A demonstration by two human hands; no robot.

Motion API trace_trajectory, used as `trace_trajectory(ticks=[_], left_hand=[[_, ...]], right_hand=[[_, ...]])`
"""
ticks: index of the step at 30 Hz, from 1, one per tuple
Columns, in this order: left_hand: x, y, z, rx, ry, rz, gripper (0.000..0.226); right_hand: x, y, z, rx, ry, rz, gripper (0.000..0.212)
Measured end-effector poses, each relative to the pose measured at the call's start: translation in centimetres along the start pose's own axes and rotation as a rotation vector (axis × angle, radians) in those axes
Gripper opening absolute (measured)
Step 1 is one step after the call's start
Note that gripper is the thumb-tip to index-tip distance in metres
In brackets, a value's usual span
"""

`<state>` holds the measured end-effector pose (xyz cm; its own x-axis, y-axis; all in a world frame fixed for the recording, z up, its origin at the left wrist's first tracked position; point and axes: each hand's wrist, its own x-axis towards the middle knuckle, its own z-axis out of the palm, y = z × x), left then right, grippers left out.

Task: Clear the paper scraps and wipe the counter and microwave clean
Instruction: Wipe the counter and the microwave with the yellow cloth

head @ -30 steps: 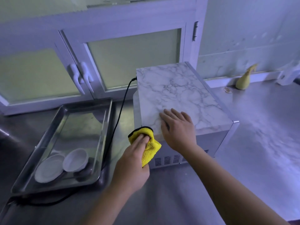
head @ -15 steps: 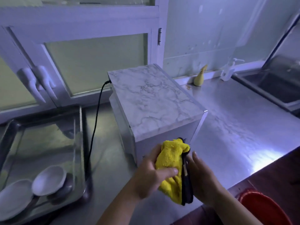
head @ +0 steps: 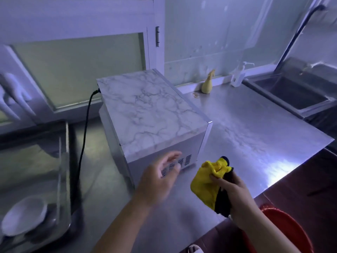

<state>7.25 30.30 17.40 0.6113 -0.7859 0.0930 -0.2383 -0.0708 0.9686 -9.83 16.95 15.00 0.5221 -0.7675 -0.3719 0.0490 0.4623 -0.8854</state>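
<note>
**Desk:** What are the hands doing?

**Photographer:** The right hand (head: 235, 194) grips a bunched yellow cloth (head: 206, 185) with a dark edge, low over the near edge of the steel surface (head: 246, 128). The left hand (head: 160, 178) is empty, its fingers loosely spread in front of the vented side of the microwave (head: 151, 110) (blur hides whether it touches the panel).

**Desk:** How far along is the job?

**Photographer:** The microwave sits mid-surface, its marble-patterned top free of any scraps or smears I can make out. The surface to its right gleams bare. One small pale item (head: 196, 95) lies by the wall, just beside a yellow spray bottle (head: 207, 84); it is too small to call paper. I judge the scrap clearing nearly done and the wiping well along. The vented side and the strip by the power cord (head: 83, 134) look likeliest to remain.

**Desk:** And around them?

**Photographer:** A metal tray (head: 63, 161) holding white bowls (head: 23, 216) stands left of the microwave. A pump bottle (head: 238, 77) and a sink (head: 291, 94) are at far right, and a red bucket (head: 284, 230) sits below the surface's edge.
</note>
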Motion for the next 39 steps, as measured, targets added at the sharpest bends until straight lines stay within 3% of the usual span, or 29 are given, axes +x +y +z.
trace_trajectory(ticks=[3, 4, 8, 11, 13, 16, 23, 28, 30, 37, 39], left_hand=[[3.1, 0.9, -2.1, 0.334, 0.319, 0.164, 0.026], [4.3, 1.1, -2.5, 0.501, 0.357, 0.159, 0.032], [7.9, 0.7, -2.1, 1.032, 0.245, -0.321, 0.066], [8.4, -0.6, -1.0, 1.208, 0.308, -0.326, 0.068], [8.4, -0.8, -1.0, 1.206, 0.317, -0.344, 0.069], [8.3, -1.1, -1.5, 1.236, 0.301, -0.371, 0.069], [8.6, -1.0, -1.1, 1.255, 0.352, -0.406, 0.082], [8.6, -1.1, -0.8, 1.271, 0.381, -0.398, 0.078], [8.6, -1.2, -0.8, 1.271, 0.381, -0.398, 0.078], [8.2, -0.9, -0.6, 1.233, 0.425, -0.374, 0.069], [7.9, -0.9, -0.1, 1.181, 0.461, -0.367, 0.066]], right_hand=[[3.3, -4.3, 1.2, -0.151, -0.054, -0.261, 0.044], [4.5, -6.2, 2.0, -0.159, -0.115, -0.372, 0.046], [11.3, -13.3, 6.9, -0.230, -0.268, -0.834, 0.053], [18.5, -15.3, 11.6, -0.488, -0.262, -1.002, 0.052], [22.8, -14.8, 14.6, -0.756, -0.371, -0.957, 0.046], [26.3, -13.3, 17.5, -1.001, -0.548, -0.733, 0.032], [28.1, -13.0, 17.3, -0.838, -0.756, -0.491, 0.061], [25.3, -11.9, 11.8, -0.790, -0.962, -0.429, 0.034], [23.9, -11.7, 9.5, -0.752, -1.018, -0.399, 0.033], [19.1, -11.4, 0.2, -0.720, -1.055, -0.424, 0.038], [18.5, -10.0, -3.6, -0.721, -1.019, -0.382, 0.028]])
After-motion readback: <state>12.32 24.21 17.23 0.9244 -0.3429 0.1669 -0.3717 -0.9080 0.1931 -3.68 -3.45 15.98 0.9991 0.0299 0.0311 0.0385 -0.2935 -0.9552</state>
